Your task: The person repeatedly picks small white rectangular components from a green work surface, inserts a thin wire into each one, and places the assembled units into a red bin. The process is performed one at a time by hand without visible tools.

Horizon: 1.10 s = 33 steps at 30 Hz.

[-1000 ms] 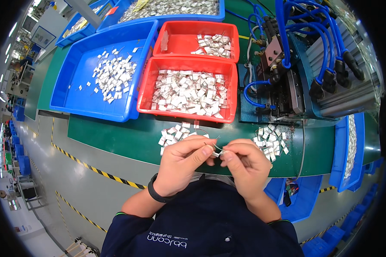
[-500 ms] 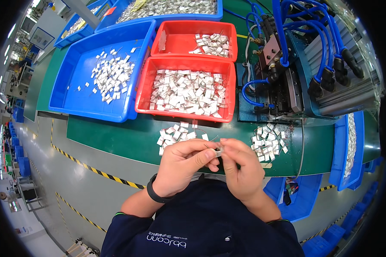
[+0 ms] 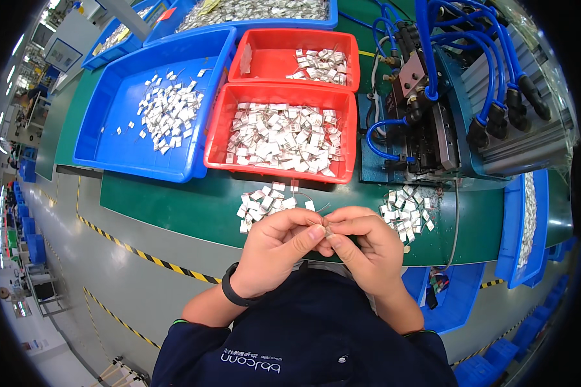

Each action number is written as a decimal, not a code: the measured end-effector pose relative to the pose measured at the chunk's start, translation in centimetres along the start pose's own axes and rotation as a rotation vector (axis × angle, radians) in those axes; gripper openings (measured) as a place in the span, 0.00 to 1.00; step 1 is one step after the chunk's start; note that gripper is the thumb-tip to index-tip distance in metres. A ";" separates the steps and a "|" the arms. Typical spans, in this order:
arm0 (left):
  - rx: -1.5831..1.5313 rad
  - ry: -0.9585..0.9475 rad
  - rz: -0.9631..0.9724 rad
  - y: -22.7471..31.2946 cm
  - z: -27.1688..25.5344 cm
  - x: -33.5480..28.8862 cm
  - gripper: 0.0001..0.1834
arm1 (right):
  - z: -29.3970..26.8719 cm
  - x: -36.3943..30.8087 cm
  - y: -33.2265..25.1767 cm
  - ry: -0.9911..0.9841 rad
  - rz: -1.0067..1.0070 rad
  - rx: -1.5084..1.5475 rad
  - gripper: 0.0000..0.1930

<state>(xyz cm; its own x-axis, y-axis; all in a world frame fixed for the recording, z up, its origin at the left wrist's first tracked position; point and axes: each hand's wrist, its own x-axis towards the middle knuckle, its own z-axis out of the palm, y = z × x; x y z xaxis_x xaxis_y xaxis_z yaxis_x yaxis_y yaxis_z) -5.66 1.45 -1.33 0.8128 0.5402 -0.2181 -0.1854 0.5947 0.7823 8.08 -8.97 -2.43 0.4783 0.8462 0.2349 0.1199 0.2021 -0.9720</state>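
My left hand (image 3: 274,248) and my right hand (image 3: 370,250) meet over the near edge of the green table, with fingertips pinched together. Between them is a small pale part (image 3: 326,228) with thin wire, mostly covered by the fingers; its exact kind does not show. Just beyond my left hand lies a loose pile of small white blocks with wire leads (image 3: 265,204). A second pile of white blocks (image 3: 407,213) sits past my right hand, to its right.
Two red bins (image 3: 216,138) holding white blocks stand behind the piles. Left of them is a blue tray (image 3: 110,142) with more blocks. A machine with blue air hoses (image 3: 426,122) takes up the back right. Another blue bin (image 3: 511,238) is at far right.
My right hand has turned slightly, and its thumb and fingers have come in closer around the small part. My left hand has hardly moved. The view has shifted a little.
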 end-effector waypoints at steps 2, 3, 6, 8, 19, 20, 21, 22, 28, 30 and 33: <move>-0.011 -0.002 -0.012 -0.1 0.0 -0.1 0.10 | -0.3 0.2 -0.4 -0.015 0.030 -0.021 0.08; -0.016 -0.002 -0.017 -0.1 0.0 -0.2 0.10 | -0.4 0.3 -0.6 -0.023 0.045 -0.030 0.08; 0.003 -0.011 -0.029 -0.2 -0.3 -0.3 0.11 | -0.6 0.5 -1.0 -0.033 0.036 -0.112 0.07; 0.004 -0.003 -0.034 -0.3 -0.4 -0.3 0.11 | -0.9 0.7 -1.2 -0.058 -0.023 -0.169 0.07; -0.018 0.032 0.004 -0.2 0.0 -0.3 0.12 | -0.5 0.9 -1.6 -0.054 0.074 -0.019 0.07; -0.016 0.027 0.022 -0.5 0.0 -0.3 0.13 | -0.1 0.7 -1.8 -0.027 0.179 0.161 0.08; -0.014 0.020 0.039 -0.6 0.0 -0.2 0.13 | 0.1 0.7 -1.9 0.003 0.282 0.341 0.08; -0.018 0.024 0.034 -0.6 0.0 -0.3 0.13 | 0.1 0.7 -1.8 -0.005 0.280 0.384 0.09; -0.016 0.098 0.013 -0.2 0.2 -0.3 0.11 | -0.2 0.8 -1.2 -0.026 0.296 0.502 0.10; -0.022 0.109 0.009 -0.1 0.2 -0.2 0.11 | -0.2 0.8 -1.2 -0.023 0.304 0.515 0.10; -0.023 0.056 0.015 -0.3 -0.2 -0.2 0.12 | -0.4 0.9 -1.0 -0.030 0.324 0.514 0.10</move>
<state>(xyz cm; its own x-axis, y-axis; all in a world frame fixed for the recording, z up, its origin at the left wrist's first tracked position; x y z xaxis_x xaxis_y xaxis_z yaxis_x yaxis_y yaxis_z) -5.88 1.28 -1.64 0.7778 0.5811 -0.2396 -0.2100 0.5995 0.7723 8.70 -8.61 -1.30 0.3949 0.9164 -0.0659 -0.4669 0.1384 -0.8734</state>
